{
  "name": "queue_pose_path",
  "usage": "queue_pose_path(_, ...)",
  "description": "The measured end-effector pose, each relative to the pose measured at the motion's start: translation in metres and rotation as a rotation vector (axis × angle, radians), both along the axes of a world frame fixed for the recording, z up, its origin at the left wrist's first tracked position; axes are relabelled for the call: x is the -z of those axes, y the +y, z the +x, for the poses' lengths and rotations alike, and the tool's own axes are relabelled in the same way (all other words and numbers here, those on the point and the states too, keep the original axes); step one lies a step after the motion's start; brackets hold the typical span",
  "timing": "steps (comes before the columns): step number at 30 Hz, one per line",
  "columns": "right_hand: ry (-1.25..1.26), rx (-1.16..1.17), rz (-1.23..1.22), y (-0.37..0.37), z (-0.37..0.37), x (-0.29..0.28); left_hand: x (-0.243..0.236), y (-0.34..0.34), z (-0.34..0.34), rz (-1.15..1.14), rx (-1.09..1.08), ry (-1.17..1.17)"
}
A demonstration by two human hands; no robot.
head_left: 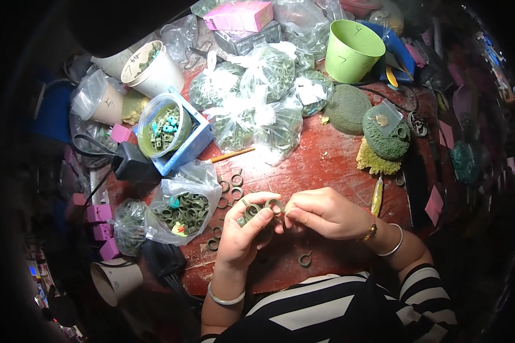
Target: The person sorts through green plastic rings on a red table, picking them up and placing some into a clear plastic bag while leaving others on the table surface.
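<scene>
Head view: a small green ring (pixel 274 200) sits between the person's two hands, just above the near part of a worn red table (pixel 312 166). The left hand (pixel 240 234) is curled, grasping this ring near its fingertips, with a second ring (pixel 252 206) beside it, closer to the thumb. The right hand (pixel 329 211) has thumb and forefinger pinched together at the first ring's right edge, seemingly on its short stem, though the contact is too small to be sure. The ring looks light, stiff and rather brittle, with a smooth, matt surface; a gentle fingertip hold around the thick band seems safest, since the thin stem could snap under a sideways push. Loose rings (pixel 237 190) lie just beyond the left hand, and a lone ring (pixel 305 266) rests nearer the person, its stem pointing away. To the left, an open clear bag (pixel 216 197) holds many more. Farther out are a wooden stick (pixel 233 155), a yellow-handled tool (pixel 377 197), a round green pad (pixel 349 108) and a lime-green bucket (pixel 349 63).
</scene>
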State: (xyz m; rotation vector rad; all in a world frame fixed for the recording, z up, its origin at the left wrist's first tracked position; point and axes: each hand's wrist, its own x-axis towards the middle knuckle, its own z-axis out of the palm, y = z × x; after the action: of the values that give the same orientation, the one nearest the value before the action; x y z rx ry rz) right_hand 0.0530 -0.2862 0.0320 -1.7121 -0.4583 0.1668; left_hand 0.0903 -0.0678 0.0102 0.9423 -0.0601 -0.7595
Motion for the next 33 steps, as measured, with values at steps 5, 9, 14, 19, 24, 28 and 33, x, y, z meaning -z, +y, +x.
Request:
queue_pose_path(5, -0.057, 0.015, -0.051, -0.001, -0.003, -0.005, 0.001, 0.003, 0.001, -0.11, 0.062, 0.025)
queue_pose_path(9, -0.049, -0.01, -0.057, 0.003, -0.006, -0.012, -0.003, 0.009, -0.008, -0.201, 0.061, 0.094)
queue_pose_path(14, -0.124, -0.062, -0.116, 0.013, -0.011, -0.01, -0.004, 0.025, -0.026, -0.141, 0.025, 0.123)
queue_pose_path(19, -0.358, 0.024, -0.314, 0.025, -0.008, -0.002, -0.018, 0.076, -0.049, -0.078, -0.177, 0.145)
queue_pose_path(24, -0.674, -0.152, -0.538, 0.084, 0.001, 0.012, -0.02, 0.109, -0.073, 0.406, -0.49, -0.08)
queue_pose_path(28, -0.801, -0.157, -0.613, 0.126, 0.002, 0.035, 0.01, 0.11, -0.076, 1.058, -0.641, -0.647)
queue_pose_path(33, -0.817, -0.153, -0.579, 0.132, 0.008, 0.042, 0.019, 0.101, -0.069, 1.369, -0.678, -1.21)
